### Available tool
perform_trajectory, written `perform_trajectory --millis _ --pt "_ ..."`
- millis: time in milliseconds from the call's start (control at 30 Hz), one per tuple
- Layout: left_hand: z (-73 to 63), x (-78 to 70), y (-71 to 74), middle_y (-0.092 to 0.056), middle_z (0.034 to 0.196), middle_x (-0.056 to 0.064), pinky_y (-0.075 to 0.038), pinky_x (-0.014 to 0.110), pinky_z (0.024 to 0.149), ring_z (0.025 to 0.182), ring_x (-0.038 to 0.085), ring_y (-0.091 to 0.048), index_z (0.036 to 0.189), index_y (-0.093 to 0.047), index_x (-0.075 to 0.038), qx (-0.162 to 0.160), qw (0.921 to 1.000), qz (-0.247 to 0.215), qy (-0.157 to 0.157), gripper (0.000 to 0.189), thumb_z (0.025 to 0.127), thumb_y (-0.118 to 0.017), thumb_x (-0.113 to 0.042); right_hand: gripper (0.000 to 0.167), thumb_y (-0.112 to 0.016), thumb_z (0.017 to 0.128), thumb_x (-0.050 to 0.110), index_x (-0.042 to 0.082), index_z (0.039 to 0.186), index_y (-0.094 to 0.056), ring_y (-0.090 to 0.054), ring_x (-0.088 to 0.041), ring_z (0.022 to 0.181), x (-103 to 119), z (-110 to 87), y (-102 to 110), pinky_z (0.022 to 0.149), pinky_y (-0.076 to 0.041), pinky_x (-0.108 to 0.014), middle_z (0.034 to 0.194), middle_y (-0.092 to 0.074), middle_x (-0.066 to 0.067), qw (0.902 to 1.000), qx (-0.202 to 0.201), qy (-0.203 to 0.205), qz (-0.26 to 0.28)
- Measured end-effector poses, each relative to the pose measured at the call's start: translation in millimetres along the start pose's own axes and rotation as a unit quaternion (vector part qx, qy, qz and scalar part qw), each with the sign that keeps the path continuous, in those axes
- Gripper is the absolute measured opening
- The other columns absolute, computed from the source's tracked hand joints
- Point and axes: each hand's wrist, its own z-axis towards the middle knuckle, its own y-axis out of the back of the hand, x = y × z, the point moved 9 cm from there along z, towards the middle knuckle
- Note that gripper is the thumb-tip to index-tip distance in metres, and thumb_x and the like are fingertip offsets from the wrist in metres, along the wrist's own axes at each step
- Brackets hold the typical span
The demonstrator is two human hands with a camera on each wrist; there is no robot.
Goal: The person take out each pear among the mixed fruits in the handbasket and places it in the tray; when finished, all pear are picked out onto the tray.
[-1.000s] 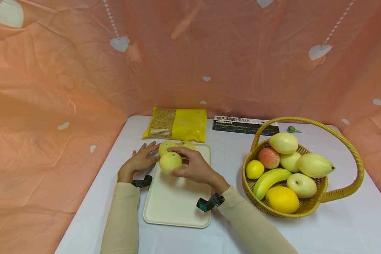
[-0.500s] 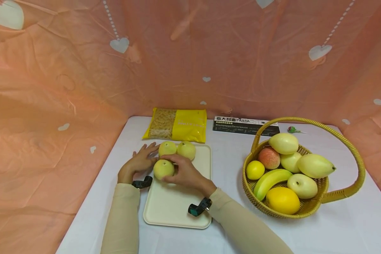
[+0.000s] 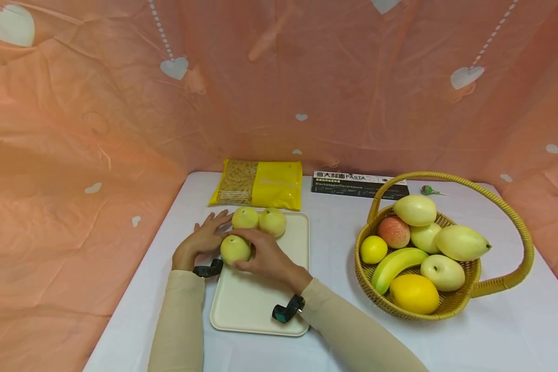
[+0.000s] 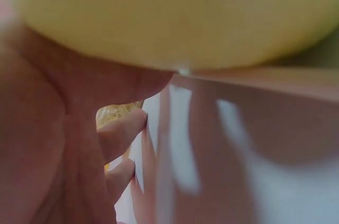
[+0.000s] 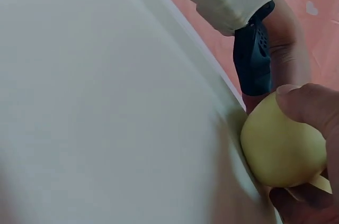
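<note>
My right hand (image 3: 270,258) pinches a round yellow-green pear (image 3: 234,250) between thumb and fingers, low at the left side of the cream tray (image 3: 256,310). In the right wrist view that pear (image 5: 283,144) sits right at the tray's raised rim. Two similar pears, one at the back left (image 3: 245,218) and one beside it (image 3: 273,222), rest on the tray's far end. Alongside the tray's left edge, my left hand (image 3: 206,236) lies with its fingers extended, fingertips by the back left pear. A pear (image 4: 180,17) looms close over its thumb in the left wrist view.
A wicker basket (image 3: 362,276) with a tall handle stands at the right, holding a banana (image 3: 397,268), a peach (image 3: 394,232) and several other fruits. Behind the tray lie a yellow pasta bag (image 3: 279,183), a dark pasta box (image 3: 344,186) and a small wrapped lollipop (image 3: 427,190).
My right hand has carried its pear left and nearer to me, down to the tray's left edge, uncovering the back right pear. My left hand stays in place.
</note>
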Motion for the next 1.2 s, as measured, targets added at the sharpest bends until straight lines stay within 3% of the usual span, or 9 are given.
perform_trajectory --millis 200,333,467,700,967,1133,1200 --pt "0.2 0.4 0.7 -0.016 0.183 0.022 0.012 0.083 0.125 0.169 0.052 0.004 0.172 -0.036 -0.013 0.001 1.0 0.005 0.002 0.064 0.113 -0.054 -0.028 0.076 -0.093 0.087 0.019 0.006 0.154 -0.06 -0.065 -0.023 0.137 14 -12.5 18 0.114 -0.057 -0.038 0.152 -0.067 -0.006 0.9994 -0.008 0.018 -0.029" --pt "-0.5 -0.5 1.6 -0.016 0.183 0.022 0.012 0.083 0.125 0.169 0.052 0.004 0.173 -0.036 -0.013 0.002 1.0 0.008 0.005 0.065 0.112 -0.054 -0.028 0.078 -0.094 0.088 0.02 0.009 0.157 -0.059 -0.063 -0.028 0.142 25 -30.5 39 0.114 -0.057 -0.042 0.157 -0.064 -0.004 0.9998 0.007 0.015 0.011" --pt "-0.7 -1.3 2.3 -0.016 0.183 0.022 0.012 0.083 0.125 0.169 0.052 0.004 0.173 -0.035 -0.014 0.002 1.0 0.007 0.003 0.064 0.113 -0.054 -0.028 0.077 -0.094 0.088 0.02 0.012 0.157 -0.06 -0.064 -0.03 0.141 40 -56.2 69 0.117 -0.055 -0.042 0.158 -0.063 -0.006 0.9983 0.02 0.013 0.053" --pt "0.8 -1.7 2.6 -0.016 0.183 0.022 0.012 0.083 0.124 0.169 0.052 0.005 0.173 -0.035 -0.014 0.0 1.0 0.006 -0.002 0.063 0.113 -0.053 -0.027 0.075 -0.096 0.086 0.015 0.018 0.154 -0.063 -0.065 -0.022 0.139 50 -112.5 140 0.118 -0.053 -0.032 0.155 -0.065 -0.004 0.999 -0.007 -0.003 0.044" --pt "4.1 5.1 -1.9 -0.014 0.184 0.02 0.014 0.08 0.126 0.17 0.05 0.007 0.174 -0.033 -0.016 0.006 0.9999 0.001 0.016 0.064 0.113 -0.052 -0.026 0.077 -0.097 0.082 0.007 0.017 0.151 -0.066 -0.064 0.003 0.132 42 -186.1 228 0.11 -0.047 -0.009 0.148 -0.069 -0.01 0.9932 -0.077 -0.056 -0.068" --pt "4.5 6.8 -3.1 -0.013 0.184 0.019 0.016 0.08 0.126 0.17 0.048 0.008 0.174 -0.033 -0.016 0.006 0.9998 -0.005 0.017 0.064 0.113 -0.052 -0.025 0.079 -0.1 0.08 0.019 0.025 0.151 -0.067 -0.066 0.008 0.123 37 -222.7 263 0.103 -0.044 -0.002 0.146 -0.069 0.013 0.9763 -0.082 -0.11 -0.167" --pt "4.5 7.6 -3.5 -0.013 0.185 0.018 0.016 0.079 0.126 0.17 0.047 0.009 0.174 -0.033 -0.016 0.005 0.9998 -0.006 0.019 0.065 0.112 -0.051 -0.025 0.079 -0.101 0.079 0.025 0.027 0.149 -0.068 -0.063 0.01 0.122 35 -232.6 271 0.1 -0.042 0.0 0.144 -0.07 0.016 0.9663 -0.078 -0.123 -0.212"
